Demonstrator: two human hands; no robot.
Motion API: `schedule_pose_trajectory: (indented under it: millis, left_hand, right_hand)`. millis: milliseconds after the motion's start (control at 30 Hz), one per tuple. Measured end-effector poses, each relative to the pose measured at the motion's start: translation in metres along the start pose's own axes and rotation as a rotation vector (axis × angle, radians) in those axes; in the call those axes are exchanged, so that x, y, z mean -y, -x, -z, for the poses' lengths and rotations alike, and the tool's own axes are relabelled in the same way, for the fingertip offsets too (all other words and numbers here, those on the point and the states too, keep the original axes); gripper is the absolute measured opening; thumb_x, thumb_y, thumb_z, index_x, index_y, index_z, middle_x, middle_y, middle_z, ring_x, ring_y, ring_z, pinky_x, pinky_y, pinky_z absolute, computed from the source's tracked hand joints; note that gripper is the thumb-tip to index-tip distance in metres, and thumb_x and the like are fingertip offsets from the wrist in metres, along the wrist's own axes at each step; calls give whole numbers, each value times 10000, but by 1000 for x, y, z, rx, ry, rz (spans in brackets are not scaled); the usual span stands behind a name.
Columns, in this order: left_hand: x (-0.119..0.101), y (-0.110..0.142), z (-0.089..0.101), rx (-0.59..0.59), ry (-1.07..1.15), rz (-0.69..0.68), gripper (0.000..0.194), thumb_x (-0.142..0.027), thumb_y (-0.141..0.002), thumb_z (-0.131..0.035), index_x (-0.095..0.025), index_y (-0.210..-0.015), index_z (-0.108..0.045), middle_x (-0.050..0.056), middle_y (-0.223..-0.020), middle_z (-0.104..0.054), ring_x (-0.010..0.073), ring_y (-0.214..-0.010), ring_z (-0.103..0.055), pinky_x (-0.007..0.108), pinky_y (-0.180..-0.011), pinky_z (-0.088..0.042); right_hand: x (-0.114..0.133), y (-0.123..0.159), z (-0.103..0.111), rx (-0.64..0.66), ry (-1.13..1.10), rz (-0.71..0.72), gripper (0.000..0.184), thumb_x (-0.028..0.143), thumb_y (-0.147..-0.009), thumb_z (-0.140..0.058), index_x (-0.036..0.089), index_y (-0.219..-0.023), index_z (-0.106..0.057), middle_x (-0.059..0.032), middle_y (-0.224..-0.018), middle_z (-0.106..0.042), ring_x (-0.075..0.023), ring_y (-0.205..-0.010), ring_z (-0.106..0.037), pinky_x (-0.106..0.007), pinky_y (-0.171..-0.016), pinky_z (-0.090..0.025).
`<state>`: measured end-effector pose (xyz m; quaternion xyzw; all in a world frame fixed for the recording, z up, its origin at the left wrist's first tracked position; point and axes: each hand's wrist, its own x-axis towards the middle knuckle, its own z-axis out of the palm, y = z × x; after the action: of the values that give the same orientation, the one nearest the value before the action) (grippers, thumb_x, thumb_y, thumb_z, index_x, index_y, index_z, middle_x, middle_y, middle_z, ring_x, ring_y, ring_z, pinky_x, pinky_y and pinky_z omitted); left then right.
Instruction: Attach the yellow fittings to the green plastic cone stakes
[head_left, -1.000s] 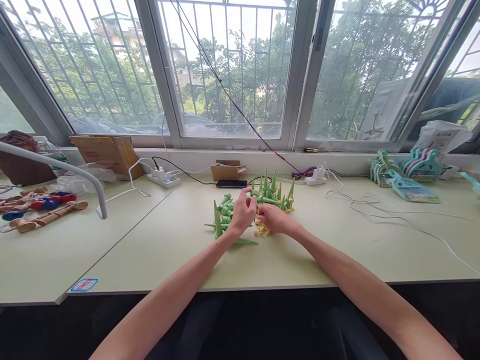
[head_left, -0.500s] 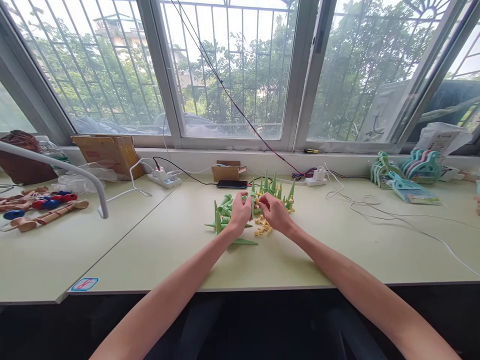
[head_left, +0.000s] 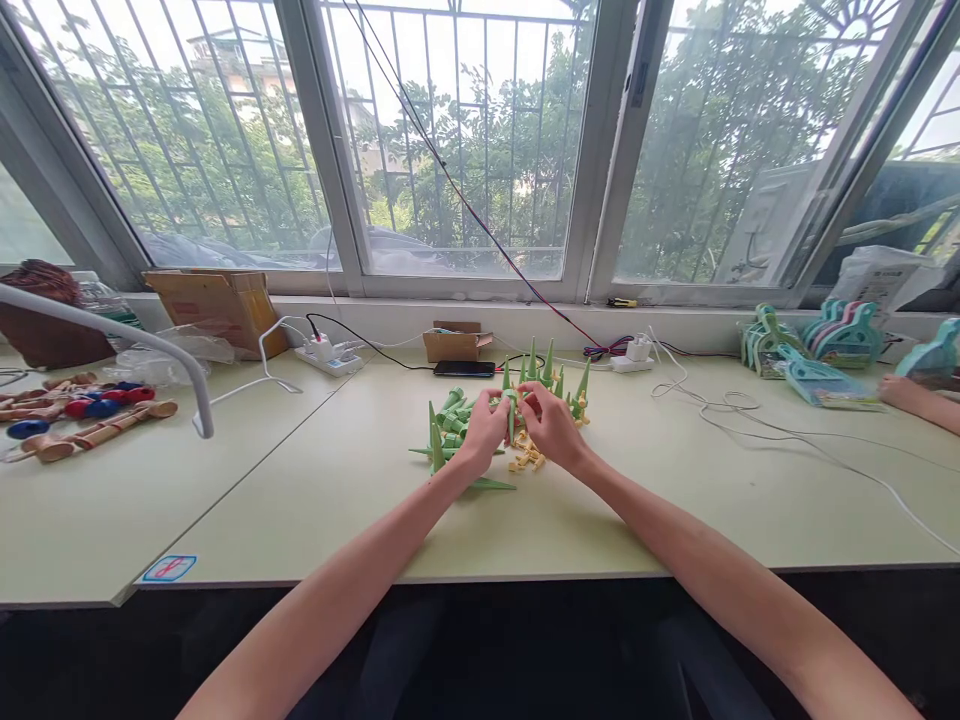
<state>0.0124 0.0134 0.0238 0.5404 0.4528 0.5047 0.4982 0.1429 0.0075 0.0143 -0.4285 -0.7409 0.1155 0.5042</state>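
My left hand (head_left: pixel 486 432) is closed around a green plastic spike (head_left: pixel 511 422), which points down over the table. Close against its thick upper end are the bent fingers of my right hand (head_left: pixel 553 425); what they pinch is hidden. Under my right hand lie several small yellow plastic pieces (head_left: pixel 527 453). More green parts (head_left: pixel 451 418) lie heaped left of my left hand, with a spike (head_left: pixel 491 484) flat in front. Behind my hands, several green spikes (head_left: pixel 533 362) stand point up, some with yellow pieces at the base.
A black phone (head_left: pixel 463 369) lies behind the parts, before a small cardboard box (head_left: pixel 456 343). White cables (head_left: pixel 739 405) cross the table at right. At the far right, another person's hand (head_left: pixel 911 393) is beside a turquoise plastic item (head_left: pixel 931 350). Wooden pieces (head_left: pixel 97 432) lie at left.
My right hand has risen from the yellow pieces to the spike's upper end. The spike in my left hand now hangs between both hands. Another person's hand has come in at right.
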Motion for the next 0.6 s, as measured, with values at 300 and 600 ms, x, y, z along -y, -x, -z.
schedule_pose_trajectory:
  millis: [300, 600]
  left_hand:
    - [-1, 1, -1, -4, 3, 12, 209, -313, -907, -516, -200, -1068, -447, -41, -593, -529, 88, -415, -442, 208, -405, -343]
    - [2, 0, -1, 9, -25, 11, 212, -315, -910, -511, -200, -1078, -451, -35, -588, -534, 98, -425, -465, 206, -408, -315]
  right_hand:
    - [-1, -2, 2, -109, -40, -63, 148, 334, -914, -506, 207, -990, -505, -41, -832, -652, -150, -617, -600, -277, -612, -482]
    - [-7, -2, 0, -115, -43, -67, 142, 350, -901, -524, 211, -897, -495, -28, -800, -627, -145, -603, -568, -274, -583, -466]
